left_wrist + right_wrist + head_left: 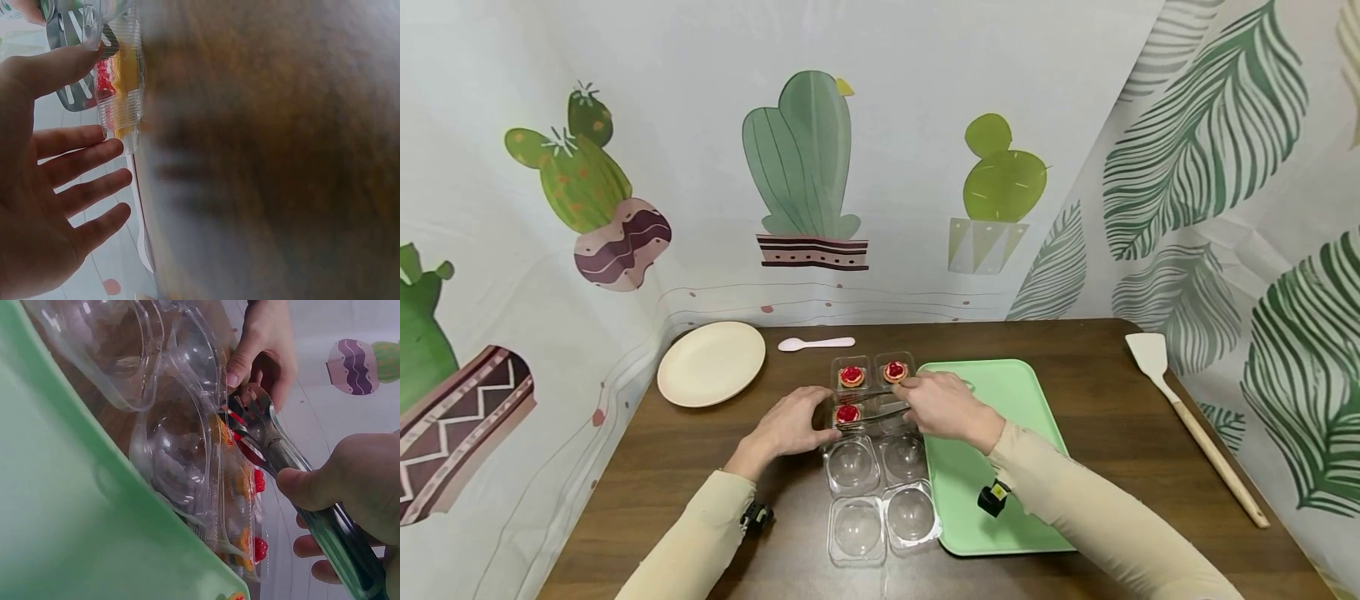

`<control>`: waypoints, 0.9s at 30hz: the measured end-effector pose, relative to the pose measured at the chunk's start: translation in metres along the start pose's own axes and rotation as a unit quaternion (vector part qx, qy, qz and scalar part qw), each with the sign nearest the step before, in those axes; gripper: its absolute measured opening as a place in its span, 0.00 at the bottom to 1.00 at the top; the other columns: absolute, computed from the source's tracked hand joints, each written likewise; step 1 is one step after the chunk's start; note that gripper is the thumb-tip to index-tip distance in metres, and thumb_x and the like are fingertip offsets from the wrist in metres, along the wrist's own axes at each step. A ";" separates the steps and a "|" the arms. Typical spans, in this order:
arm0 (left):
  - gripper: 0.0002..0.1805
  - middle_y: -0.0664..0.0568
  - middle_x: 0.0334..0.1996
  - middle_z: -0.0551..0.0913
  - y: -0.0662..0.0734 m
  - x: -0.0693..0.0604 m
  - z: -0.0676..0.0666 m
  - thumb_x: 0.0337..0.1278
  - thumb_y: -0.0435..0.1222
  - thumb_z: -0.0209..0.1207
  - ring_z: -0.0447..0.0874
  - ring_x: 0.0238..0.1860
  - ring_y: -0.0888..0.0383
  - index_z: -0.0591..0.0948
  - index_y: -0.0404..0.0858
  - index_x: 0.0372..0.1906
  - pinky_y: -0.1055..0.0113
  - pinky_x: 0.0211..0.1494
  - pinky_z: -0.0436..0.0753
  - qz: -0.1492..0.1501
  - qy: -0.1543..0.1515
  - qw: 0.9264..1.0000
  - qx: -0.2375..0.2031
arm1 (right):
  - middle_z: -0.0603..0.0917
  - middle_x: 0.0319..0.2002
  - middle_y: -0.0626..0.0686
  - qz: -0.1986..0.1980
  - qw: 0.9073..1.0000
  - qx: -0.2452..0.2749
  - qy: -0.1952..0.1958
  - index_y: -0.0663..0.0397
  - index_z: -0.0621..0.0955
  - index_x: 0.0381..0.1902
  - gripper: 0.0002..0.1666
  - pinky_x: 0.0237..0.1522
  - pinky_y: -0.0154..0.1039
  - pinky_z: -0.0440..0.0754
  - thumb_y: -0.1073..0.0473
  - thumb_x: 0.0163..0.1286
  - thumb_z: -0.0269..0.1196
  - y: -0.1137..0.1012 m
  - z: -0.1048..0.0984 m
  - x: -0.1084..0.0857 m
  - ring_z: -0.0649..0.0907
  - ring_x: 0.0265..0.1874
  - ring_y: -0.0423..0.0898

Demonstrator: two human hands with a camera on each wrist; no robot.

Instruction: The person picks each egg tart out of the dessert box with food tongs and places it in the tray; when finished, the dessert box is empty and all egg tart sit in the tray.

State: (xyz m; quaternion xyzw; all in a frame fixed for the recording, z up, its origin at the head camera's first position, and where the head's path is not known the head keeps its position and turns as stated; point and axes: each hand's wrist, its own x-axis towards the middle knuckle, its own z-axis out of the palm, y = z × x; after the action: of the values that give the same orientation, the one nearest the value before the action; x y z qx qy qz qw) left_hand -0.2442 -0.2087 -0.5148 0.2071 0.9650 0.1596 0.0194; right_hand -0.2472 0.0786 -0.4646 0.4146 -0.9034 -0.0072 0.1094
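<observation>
My right hand (946, 404) grips metal tongs (294, 459) with slotted ends, held low over a clear plastic container (215, 512). The tongs' ends are around or just over a red-topped tart (847, 414) in the front left compartment; exact contact is hard to see. Two similar tarts, left (852, 377) and right (895, 372), sit in the back compartments. My left hand (793, 423) is at the container's left side, fingers spread and fairly straight, thumb near its front corner. The container's domed lid (855, 529) lies folded open towards me.
A green tray (1000, 508) lies right of the container, under my right forearm. A cream plate (711, 364) stands back left, beside a small pale spoon (816, 343). Along the right table edge lies a white spatula (1187, 417) with a wooden handle.
</observation>
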 end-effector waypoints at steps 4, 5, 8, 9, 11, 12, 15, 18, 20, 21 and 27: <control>0.39 0.47 0.62 0.77 0.001 0.000 0.000 0.45 0.56 0.68 0.70 0.66 0.47 0.76 0.40 0.62 0.50 0.69 0.69 -0.005 -0.001 1.000 0.001 | 0.87 0.46 0.51 0.005 1.000 -0.013 -0.013 0.50 0.83 0.53 0.25 0.33 0.40 0.84 0.52 0.57 0.71 -0.005 -0.001 0.004 0.84 0.34 0.47; 0.39 0.47 0.62 0.77 0.001 0.000 0.000 0.45 0.56 0.68 0.71 0.66 0.48 0.76 0.41 0.62 0.50 0.69 0.70 -0.006 -0.001 1.000 0.002 | 0.87 0.45 0.50 0.006 1.000 -0.019 -0.014 0.50 0.83 0.51 0.24 0.32 0.40 0.84 0.52 0.56 0.71 -0.006 -0.001 0.006 0.84 0.33 0.47; 0.39 0.48 0.62 0.77 0.001 0.001 0.000 0.44 0.57 0.69 0.71 0.66 0.49 0.76 0.41 0.62 0.51 0.68 0.71 -0.006 0.001 1.000 0.000 | 0.87 0.39 0.49 0.013 0.999 -0.029 -0.021 0.49 0.84 0.43 0.17 0.26 0.40 0.83 0.54 0.55 0.72 -0.010 0.001 0.009 0.83 0.30 0.47; 0.39 0.48 0.62 0.77 0.002 0.001 0.000 0.44 0.57 0.69 0.72 0.66 0.49 0.77 0.41 0.61 0.51 0.68 0.71 -0.005 0.002 1.000 -0.001 | 0.87 0.38 0.48 0.014 0.999 -0.029 -0.021 0.48 0.83 0.40 0.15 0.25 0.41 0.82 0.54 0.54 0.72 -0.012 0.001 0.010 0.83 0.30 0.47; 0.40 0.48 0.61 0.78 0.002 0.001 0.000 0.43 0.57 0.69 0.72 0.65 0.49 0.77 0.41 0.61 0.52 0.68 0.71 -0.003 0.000 1.000 -0.001 | 0.86 0.36 0.47 0.018 0.999 -0.029 -0.024 0.47 0.83 0.37 0.13 0.23 0.41 0.81 0.55 0.54 0.72 -0.013 0.001 0.011 0.83 0.30 0.47; 0.40 0.48 0.61 0.78 0.002 0.002 0.000 0.43 0.57 0.69 0.72 0.65 0.49 0.77 0.41 0.61 0.52 0.68 0.71 -0.002 0.001 1.000 -0.001 | 0.86 0.35 0.47 0.021 0.999 -0.027 -0.024 0.47 0.82 0.36 0.12 0.23 0.41 0.81 0.55 0.54 0.72 -0.014 0.001 0.011 0.83 0.29 0.47; 0.39 0.48 0.61 0.78 0.003 0.002 0.000 0.43 0.56 0.69 0.73 0.65 0.49 0.77 0.40 0.61 0.52 0.68 0.71 0.000 0.003 1.000 0.001 | 0.86 0.34 0.46 0.023 0.999 -0.023 -0.024 0.46 0.82 0.35 0.11 0.23 0.41 0.81 0.56 0.55 0.72 -0.015 0.000 0.010 0.83 0.29 0.47; 0.39 0.48 0.61 0.78 0.004 0.002 0.000 0.43 0.56 0.69 0.72 0.65 0.49 0.77 0.40 0.61 0.52 0.68 0.71 -0.002 0.002 1.000 0.001 | 0.86 0.33 0.46 0.019 0.999 -0.024 -0.021 0.46 0.82 0.35 0.09 0.22 0.40 0.81 0.56 0.56 0.71 -0.014 0.000 0.009 0.82 0.28 0.46; 0.40 0.48 0.61 0.78 0.004 0.002 0.000 0.43 0.57 0.69 0.72 0.65 0.49 0.76 0.41 0.62 0.52 0.68 0.71 -0.004 0.000 1.000 0.002 | 0.86 0.33 0.45 0.017 0.999 -0.023 -0.020 0.46 0.82 0.35 0.09 0.23 0.39 0.81 0.56 0.57 0.71 -0.014 0.001 0.007 0.82 0.28 0.46; 0.40 0.48 0.62 0.77 0.004 0.003 0.000 0.44 0.57 0.68 0.72 0.65 0.49 0.76 0.41 0.62 0.52 0.69 0.70 -0.005 0.000 1.000 0.002 | 0.86 0.33 0.46 0.016 0.999 -0.022 -0.019 0.46 0.82 0.36 0.09 0.23 0.40 0.81 0.56 0.57 0.71 -0.014 0.001 0.007 0.83 0.28 0.46; 0.40 0.49 0.62 0.77 0.004 0.003 0.000 0.44 0.57 0.68 0.71 0.66 0.50 0.76 0.42 0.62 0.52 0.69 0.70 -0.008 -0.004 1.000 0.003 | 0.87 0.34 0.47 0.014 1.000 -0.017 -0.010 0.47 0.83 0.37 0.11 0.25 0.41 0.83 0.54 0.58 0.71 -0.012 0.004 0.004 0.83 0.30 0.47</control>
State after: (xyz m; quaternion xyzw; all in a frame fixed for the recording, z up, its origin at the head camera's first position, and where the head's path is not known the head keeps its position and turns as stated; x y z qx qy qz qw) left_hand -0.2451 -0.2040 -0.5133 0.1999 0.9671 0.1556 0.0236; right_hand -0.2421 0.0672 -0.4692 0.4002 -0.9097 -0.0254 0.1078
